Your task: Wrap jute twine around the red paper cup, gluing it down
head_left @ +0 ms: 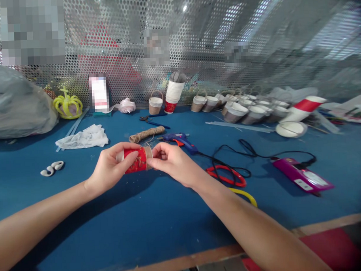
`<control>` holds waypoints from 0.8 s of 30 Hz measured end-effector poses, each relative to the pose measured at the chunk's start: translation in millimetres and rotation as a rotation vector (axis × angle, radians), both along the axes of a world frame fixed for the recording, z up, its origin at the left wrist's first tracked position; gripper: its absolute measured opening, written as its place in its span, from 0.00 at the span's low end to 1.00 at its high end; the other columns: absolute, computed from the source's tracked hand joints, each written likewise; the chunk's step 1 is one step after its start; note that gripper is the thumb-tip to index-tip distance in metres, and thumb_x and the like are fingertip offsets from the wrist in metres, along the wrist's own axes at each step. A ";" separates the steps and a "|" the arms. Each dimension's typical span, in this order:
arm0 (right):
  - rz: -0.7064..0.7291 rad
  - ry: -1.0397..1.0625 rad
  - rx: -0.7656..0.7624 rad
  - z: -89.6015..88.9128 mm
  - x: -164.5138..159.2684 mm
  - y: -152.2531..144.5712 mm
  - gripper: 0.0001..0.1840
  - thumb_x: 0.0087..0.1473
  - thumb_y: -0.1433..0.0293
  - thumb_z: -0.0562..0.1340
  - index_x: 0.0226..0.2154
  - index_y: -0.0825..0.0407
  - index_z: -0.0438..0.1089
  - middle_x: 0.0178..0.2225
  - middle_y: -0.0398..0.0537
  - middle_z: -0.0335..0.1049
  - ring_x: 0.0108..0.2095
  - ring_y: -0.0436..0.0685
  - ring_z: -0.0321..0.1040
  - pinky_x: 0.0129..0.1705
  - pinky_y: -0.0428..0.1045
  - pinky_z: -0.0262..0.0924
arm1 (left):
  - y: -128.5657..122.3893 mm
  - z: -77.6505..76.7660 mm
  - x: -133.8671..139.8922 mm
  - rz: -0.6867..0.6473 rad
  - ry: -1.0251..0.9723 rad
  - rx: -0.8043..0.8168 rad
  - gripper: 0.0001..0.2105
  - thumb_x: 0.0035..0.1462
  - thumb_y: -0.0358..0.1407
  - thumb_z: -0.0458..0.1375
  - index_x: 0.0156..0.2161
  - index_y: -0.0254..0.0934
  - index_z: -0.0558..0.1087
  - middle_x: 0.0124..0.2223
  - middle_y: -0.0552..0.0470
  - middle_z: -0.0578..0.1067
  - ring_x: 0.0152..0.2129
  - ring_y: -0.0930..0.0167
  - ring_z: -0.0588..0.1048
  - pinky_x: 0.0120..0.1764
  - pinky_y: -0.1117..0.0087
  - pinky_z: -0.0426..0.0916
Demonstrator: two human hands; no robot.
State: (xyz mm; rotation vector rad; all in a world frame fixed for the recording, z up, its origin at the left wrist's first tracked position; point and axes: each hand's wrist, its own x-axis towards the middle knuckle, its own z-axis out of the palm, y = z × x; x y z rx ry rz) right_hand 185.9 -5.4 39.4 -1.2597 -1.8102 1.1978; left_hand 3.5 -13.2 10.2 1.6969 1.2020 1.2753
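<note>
My left hand is wrapped round a red paper cup with a gold pattern, lying on its side above the table. Brown twine is wound round the cup's right end. At that end, my right hand has its fingers curled and its thumb pressed on the wound twine. Just behind the cup lies a skein of twine, and a loose strand shows between it and the cup. A blue glue gun rests on the table behind my right hand.
Several twine-handled cup baskets stand at the back right, near a stack of paper cups. A purple power strip and black cord lie right. Pliers, white cloth and a phone are also on the table.
</note>
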 end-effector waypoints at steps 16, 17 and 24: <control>0.038 0.159 -0.174 0.1 0.7 5.9 0.14 0.45 0.62 0.62 0.25 0.52 0.58 0.23 0.39 0.60 0.25 0.48 0.60 0.32 0.48 0.56 | 2.6 10.4 1.0 -0.042 -0.002 -0.013 0.13 0.52 0.39 0.57 0.41 0.33 0.72 0.34 0.49 0.77 0.26 0.72 0.74 0.29 0.74 0.70; 0.049 0.156 -0.171 1.0 1.3 6.3 0.14 0.46 0.61 0.62 0.25 0.52 0.58 0.23 0.39 0.60 0.26 0.48 0.59 0.32 0.48 0.55 | 3.7 12.7 0.1 -0.062 -0.056 -0.066 0.14 0.51 0.39 0.58 0.42 0.33 0.71 0.33 0.49 0.77 0.25 0.72 0.74 0.29 0.74 0.70; 0.163 -0.049 -0.039 2.9 2.7 7.0 0.11 0.49 0.66 0.60 0.24 0.51 0.57 0.23 0.39 0.57 0.25 0.48 0.54 0.28 0.47 0.50 | 20.3 24.8 -7.5 -0.196 -0.453 -0.566 0.23 0.47 0.42 0.62 0.47 0.34 0.66 0.28 0.53 0.75 0.19 0.76 0.72 0.23 0.76 0.67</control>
